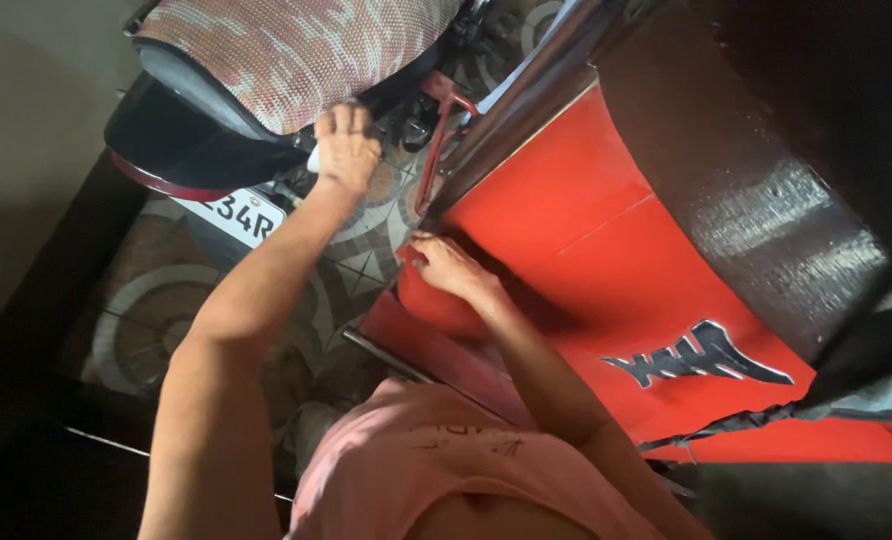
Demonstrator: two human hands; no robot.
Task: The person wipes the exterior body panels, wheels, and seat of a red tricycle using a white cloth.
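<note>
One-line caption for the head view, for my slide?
Left hand grips the motorcycle seat edge; right hand rests on the red panel.

The left hand [346, 148] is covering whatever it is gripping at the rear of the motorcycle seat [296, 55], so its fingertips and the grasped part are staying out of sight. The seat is running off the top edge. The white number plate [236, 215] is lying partly behind the forearm. The right hand [448, 265] is hiding its fingertips against the red panel [586, 230], which is being cut off at the right edge.
</note>
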